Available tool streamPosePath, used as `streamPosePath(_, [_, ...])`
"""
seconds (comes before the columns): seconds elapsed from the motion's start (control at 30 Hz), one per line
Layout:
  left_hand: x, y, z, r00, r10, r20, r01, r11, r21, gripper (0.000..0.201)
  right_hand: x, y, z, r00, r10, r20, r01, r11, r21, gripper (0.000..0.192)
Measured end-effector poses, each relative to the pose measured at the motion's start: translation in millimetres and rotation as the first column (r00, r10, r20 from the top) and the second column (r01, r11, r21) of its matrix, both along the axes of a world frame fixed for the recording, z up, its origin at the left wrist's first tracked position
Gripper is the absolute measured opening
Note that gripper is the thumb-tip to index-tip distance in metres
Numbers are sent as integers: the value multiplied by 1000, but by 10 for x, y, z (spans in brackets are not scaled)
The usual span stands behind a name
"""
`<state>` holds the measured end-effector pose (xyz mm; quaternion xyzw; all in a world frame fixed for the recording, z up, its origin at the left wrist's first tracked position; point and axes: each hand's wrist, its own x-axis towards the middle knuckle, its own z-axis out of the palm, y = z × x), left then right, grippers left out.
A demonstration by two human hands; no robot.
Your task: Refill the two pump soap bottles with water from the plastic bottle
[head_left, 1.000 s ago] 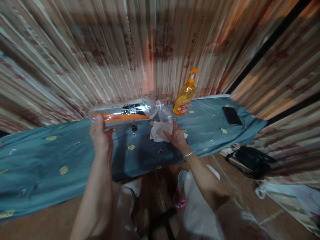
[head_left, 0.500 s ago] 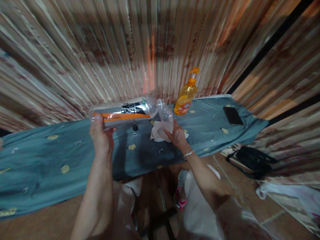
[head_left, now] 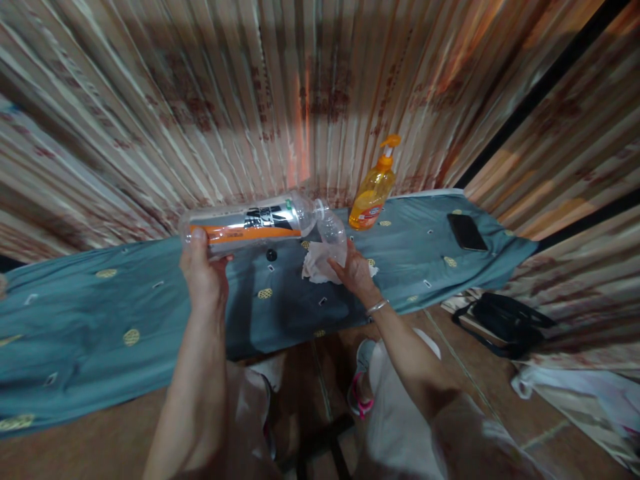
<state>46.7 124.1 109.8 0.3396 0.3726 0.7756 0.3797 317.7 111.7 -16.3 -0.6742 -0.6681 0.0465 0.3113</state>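
My left hand [head_left: 203, 273] grips the base end of a large clear plastic bottle [head_left: 250, 225] with an orange and black label, held on its side above the table with its open neck pointing right. My right hand [head_left: 354, 272] holds a small clear glass [head_left: 333, 238] right at the bottle's mouth. A crumpled white cloth [head_left: 317, 265] lies on the table beneath the glass. A small black bottle cap [head_left: 271, 255] rests on the table under the bottle.
The table wears a blue-grey cloth [head_left: 100, 313] with small gold dots. An orange pump bottle of liquid soap [head_left: 371, 192] stands at the back, a black phone [head_left: 466, 232] lies at the right end. A black bag [head_left: 505, 321] sits on the floor. Striped curtains hang behind.
Barely anything differs: both hands keep the bottle and the glass in the same pose, with only a slight shift of the view.
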Motion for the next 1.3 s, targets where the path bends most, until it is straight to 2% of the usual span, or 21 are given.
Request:
streamPosePath(0.2, [-1,20,-30,1000,8,-13,-8,1000,-4,48,9,21,-60,1000,1,19,-2,999,36,71])
streamPosePath(0.47, [-22,67,-76,999,20,-26,-21,1000,-11,57,14,47,-142,1000,-8,6,7,993,121,73])
streamPosePath(0.67, [-26,65,-72,1000,24,3,-24,999,-25,57,7,43,-116,1000,-17,18,16,997,71,71])
streamPosePath(0.93, [-19,82,-105,999,34,17,-33,997,-64,59,19,35,-100,1000,2,-1,-2,997,79,70])
streamPosePath(1.3, [-16,72,-86,999,34,-21,-34,999,-14,53,3,28,-84,1000,5,23,-7,995,97,70])
